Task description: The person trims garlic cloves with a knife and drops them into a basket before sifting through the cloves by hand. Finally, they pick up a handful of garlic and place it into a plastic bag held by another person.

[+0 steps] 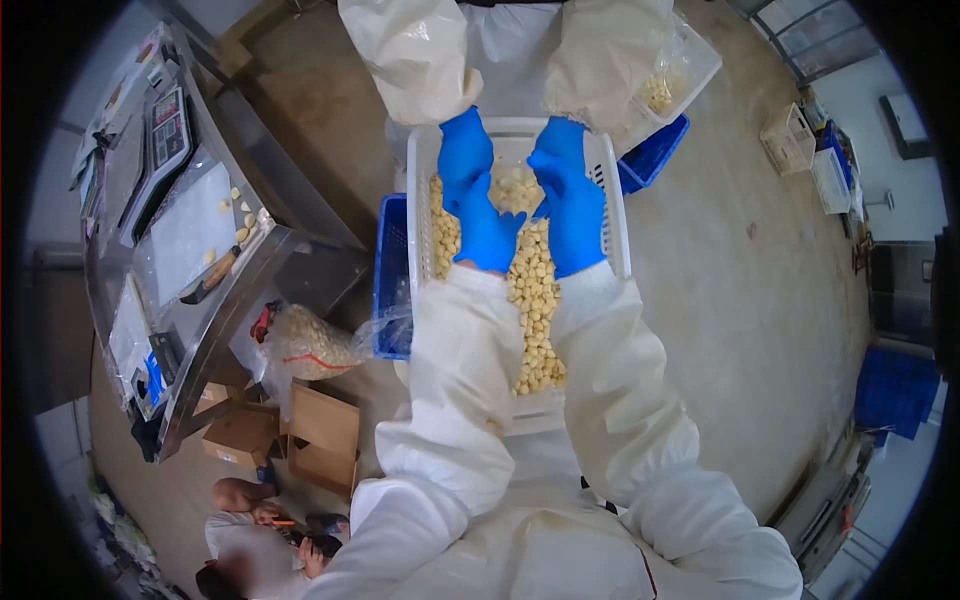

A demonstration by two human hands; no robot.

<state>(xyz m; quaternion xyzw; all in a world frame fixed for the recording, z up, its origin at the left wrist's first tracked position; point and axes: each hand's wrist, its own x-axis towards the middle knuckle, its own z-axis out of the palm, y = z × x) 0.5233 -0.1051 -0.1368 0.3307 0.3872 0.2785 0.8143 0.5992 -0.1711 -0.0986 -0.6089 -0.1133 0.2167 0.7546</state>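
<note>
Both my hands wear blue gloves and reach over a white perforated crate (618,215) holding many small pale yellow pieces (535,290), whose kind I cannot make out for certain. My left hand (487,232) is over the left part of the crate, thumb apart from the fingers. On the right, my right hand (577,222) leans inward, its fingers loosely curved and apart, with nothing visible in them. Another person's blue-gloved hands (465,155) come in from the far side, close against mine. Where our hands overlap, some fingertips are hidden.
Blue crates (392,290) stand beside the white one. A clear bin (690,65) is at the far right. To the left, a metal table (290,255) bears a scale (168,130) and a knife (212,275). Below lie a filled bag (310,345) and cardboard boxes (322,430); another person (255,545) is nearby.
</note>
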